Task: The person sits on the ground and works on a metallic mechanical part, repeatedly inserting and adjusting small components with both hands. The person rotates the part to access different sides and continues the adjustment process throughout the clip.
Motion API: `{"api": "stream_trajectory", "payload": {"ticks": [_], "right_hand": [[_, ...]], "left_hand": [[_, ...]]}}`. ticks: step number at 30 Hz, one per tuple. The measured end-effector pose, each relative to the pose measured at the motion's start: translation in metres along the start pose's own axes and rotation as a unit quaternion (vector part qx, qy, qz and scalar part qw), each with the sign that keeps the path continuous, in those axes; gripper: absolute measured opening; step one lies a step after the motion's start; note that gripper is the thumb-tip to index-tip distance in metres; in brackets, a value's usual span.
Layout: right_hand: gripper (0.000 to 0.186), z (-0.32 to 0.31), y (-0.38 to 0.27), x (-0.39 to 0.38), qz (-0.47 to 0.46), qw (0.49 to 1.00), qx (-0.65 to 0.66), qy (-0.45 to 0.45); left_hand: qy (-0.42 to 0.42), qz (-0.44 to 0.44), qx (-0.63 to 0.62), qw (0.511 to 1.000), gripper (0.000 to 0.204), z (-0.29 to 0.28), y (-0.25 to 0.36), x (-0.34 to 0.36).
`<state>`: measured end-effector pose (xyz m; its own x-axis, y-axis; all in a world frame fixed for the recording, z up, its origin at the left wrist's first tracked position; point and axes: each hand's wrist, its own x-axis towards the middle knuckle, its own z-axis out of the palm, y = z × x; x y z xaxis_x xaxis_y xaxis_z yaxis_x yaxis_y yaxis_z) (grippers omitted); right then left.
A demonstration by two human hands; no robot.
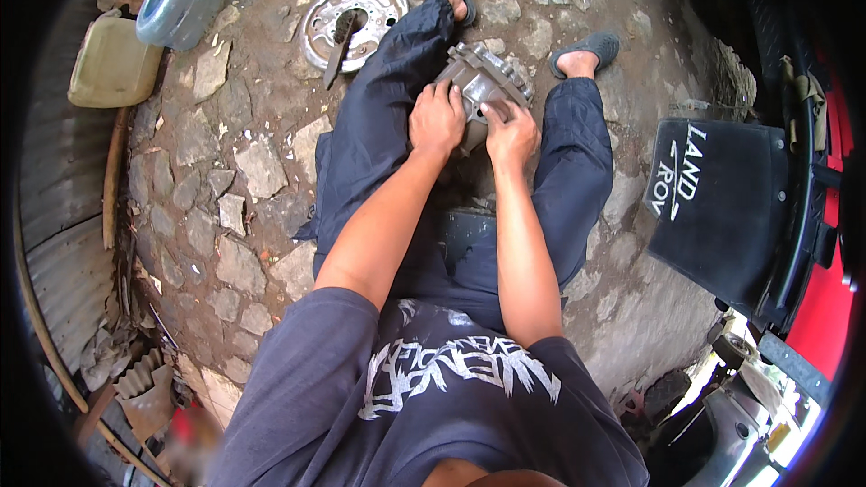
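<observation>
1 grey cast metal housing (487,86) is located between the person's lower legs (570,131); whether it rests on the stone-paved ground (262,167) cannot be told. Left hand (437,119): fingers close together, holding the housing's left side. Right hand (512,135): fingers bent at the right side, thumb on the near face, holding the same part. Left of the legs, 1 round metal plate (393,5) lies flat, with 1 brush (336,63) over its centre and rim. Farther left, 1 yellowish jerrycan (115,63) sits beside 1 bluish plastic bottle (176,9). At right, 1 black mud flap (722,225) shows near red bodywork (823,325)
</observation>
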<state>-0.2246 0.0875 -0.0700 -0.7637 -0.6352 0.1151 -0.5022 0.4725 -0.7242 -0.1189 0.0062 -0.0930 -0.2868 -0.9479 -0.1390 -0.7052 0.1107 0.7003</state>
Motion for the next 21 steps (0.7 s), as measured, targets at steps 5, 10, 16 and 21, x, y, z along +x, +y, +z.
{"api": "stream_trajectory", "payload": {"ticks": [5, 10, 16, 21], "right_hand": [[0.025, 0.0, -0.005, 0.004, -0.033, 0.999, 0.028, 0.03], [0.025, 0.005, -0.002, -0.008, -0.061, 0.997, -0.025, 0.042], [0.023, 0.019, -0.009, -0.018, -0.04, 0.998, -0.026, 0.037], [0.024, 0.018, -0.008, -0.022, -0.026, 0.998, -0.041, 0.04]], "left_hand": [[0.013, 0.013, 0.002, 1.0, 0.041, 0.005, 0.003, -0.001], [0.013, 0.007, 0.007, 1.0, 0.04, 0.002, 0.002, -0.004], [0.014, 0.013, 0.002, 1.0, 0.039, 0.005, -0.002, 0.003], [0.012, 0.008, 0.011, 1.0, 0.039, 0.006, -0.002, 0.001]]}}
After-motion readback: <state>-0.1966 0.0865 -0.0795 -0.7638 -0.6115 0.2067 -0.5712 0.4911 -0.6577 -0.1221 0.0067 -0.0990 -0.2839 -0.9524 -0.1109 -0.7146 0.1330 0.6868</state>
